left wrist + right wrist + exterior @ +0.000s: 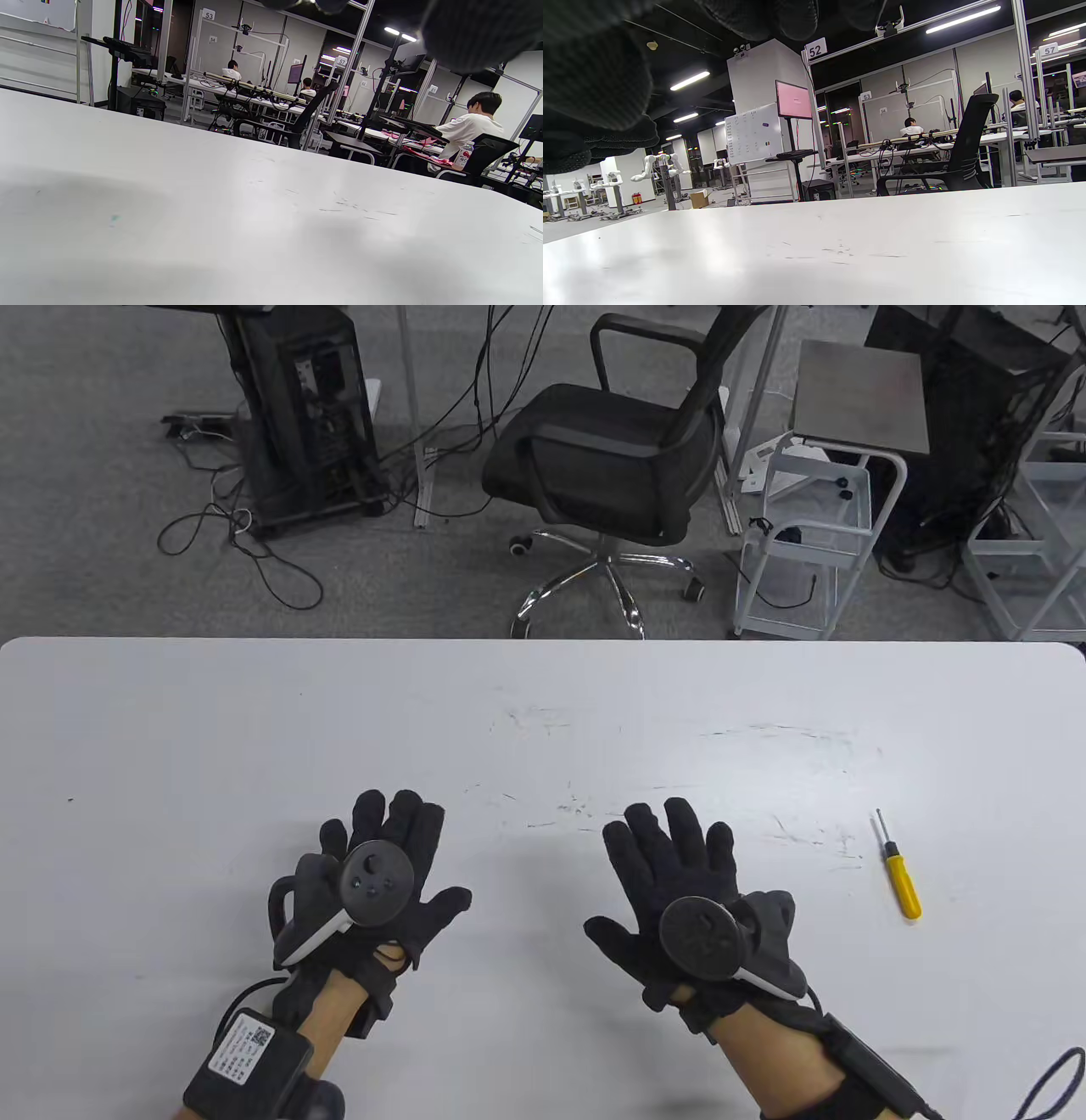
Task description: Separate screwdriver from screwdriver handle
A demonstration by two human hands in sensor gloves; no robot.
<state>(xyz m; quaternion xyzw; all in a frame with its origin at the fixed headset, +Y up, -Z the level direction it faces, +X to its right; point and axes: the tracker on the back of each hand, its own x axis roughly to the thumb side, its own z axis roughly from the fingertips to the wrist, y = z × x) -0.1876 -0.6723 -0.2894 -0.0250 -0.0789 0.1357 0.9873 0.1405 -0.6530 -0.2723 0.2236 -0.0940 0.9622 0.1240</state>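
My left hand (pixel 373 882) and my right hand (pixel 679 891) lie flat on the white table (pixel 170 746), fingers spread, holding nothing. The screwdriver (pixel 898 865) with its yellow handle (pixel 904 887) lies on the table, off to the right of my right hand.

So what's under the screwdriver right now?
Only the bare white table. The screwdriver lies flat on it, right of the right hand, untouched. Its underside can't be seen.

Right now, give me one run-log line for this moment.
stage: not started | left hand: open, empty | right hand: open, empty | screwdriver: assembled, on table, right of right hand, untouched
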